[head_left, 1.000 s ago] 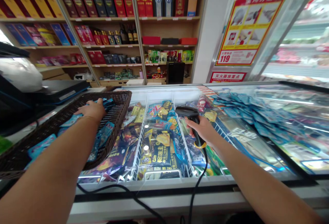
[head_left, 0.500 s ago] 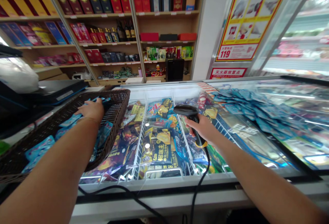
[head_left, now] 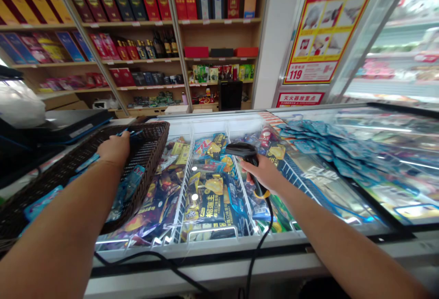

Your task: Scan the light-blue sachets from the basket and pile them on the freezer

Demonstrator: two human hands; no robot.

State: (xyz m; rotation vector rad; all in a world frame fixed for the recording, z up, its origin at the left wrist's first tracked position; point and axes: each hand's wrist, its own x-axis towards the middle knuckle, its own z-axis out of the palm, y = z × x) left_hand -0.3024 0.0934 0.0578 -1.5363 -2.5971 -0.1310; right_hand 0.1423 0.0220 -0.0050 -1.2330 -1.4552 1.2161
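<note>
My right hand (head_left: pixel 259 171) is wrapped round the handle of a black barcode scanner (head_left: pixel 244 150), held over the freezer with its cord (head_left: pixel 262 239) hanging down in front. On the left, my left hand (head_left: pixel 115 148) reaches into a dark brown woven basket (head_left: pixel 161 141). Its fingers are closed on a blue packet (head_left: pixel 132 133), of which only thin edges show past the hand. Other blue packets (head_left: pixel 132 184) lie in the basket to the right of the forearm, and one (head_left: pixel 44 200) lies to its left.
Below the scanner, a glass-topped freezer holds wire baskets (head_left: pixel 180 198) of wrapped ice creams (head_left: pixel 212 198). A heap of blue packets (head_left: pixel 318 141) rests on the glass to the right. Behind stand shelves (head_left: pixel 219 22) of boxes, and a red and yellow poster (head_left: pixel 329 29) hangs on the wall.
The view has shifted slightly. My left hand has moved a little left and up within the basket. My right hand still holds the scanner over the freezer.
</note>
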